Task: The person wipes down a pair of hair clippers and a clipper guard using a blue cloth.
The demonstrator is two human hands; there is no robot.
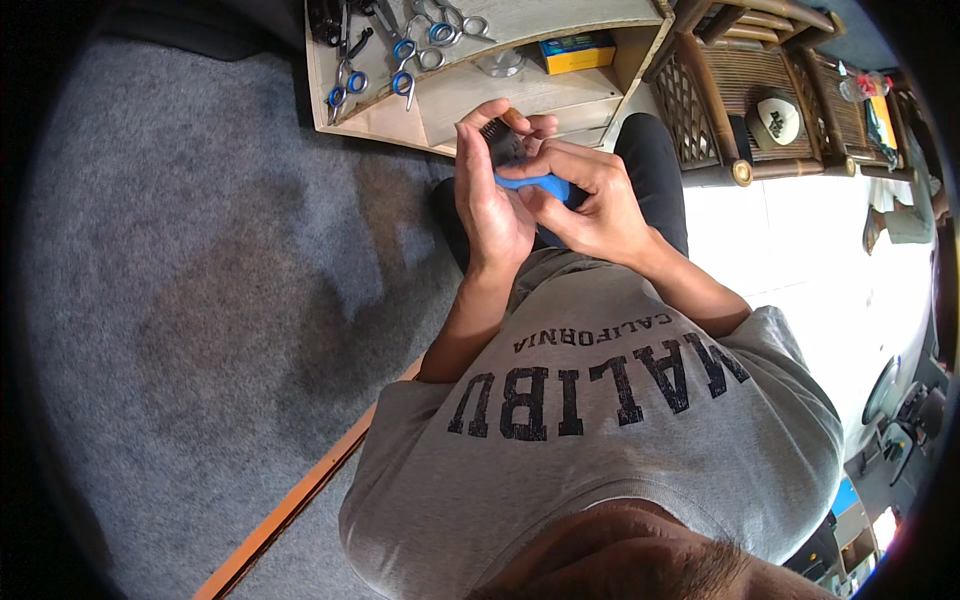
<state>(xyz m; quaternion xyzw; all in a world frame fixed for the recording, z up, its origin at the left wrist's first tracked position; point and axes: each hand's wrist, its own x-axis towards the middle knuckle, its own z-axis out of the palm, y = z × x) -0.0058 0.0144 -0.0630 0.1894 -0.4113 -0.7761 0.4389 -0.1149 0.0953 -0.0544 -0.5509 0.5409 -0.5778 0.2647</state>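
Note:
My left hand (491, 206) is raised in front of my lap, its fingers curled around a dark toothed piece (504, 144) that looks like a comb or clipper guard. Close against it, my right hand (600, 191) pinches a blue object (544, 182) between thumb and fingers. The blue object lies just below the dark piece; whether the two are joined is hidden by my fingers. Beyond my hands, several haircutting scissors (403, 64) with blue and silver finger rings lie on a pale wooden cabinet top (517, 16).
The open cabinet shelf holds a blue and yellow box (577, 54) and a clear round container (501, 63). To the right stand bamboo chairs (716, 112), one bearing a cap (778, 121). An orange-brown strip (300, 495) crosses the grey carpet (187, 247). Another person's limb (907, 223) shows far right.

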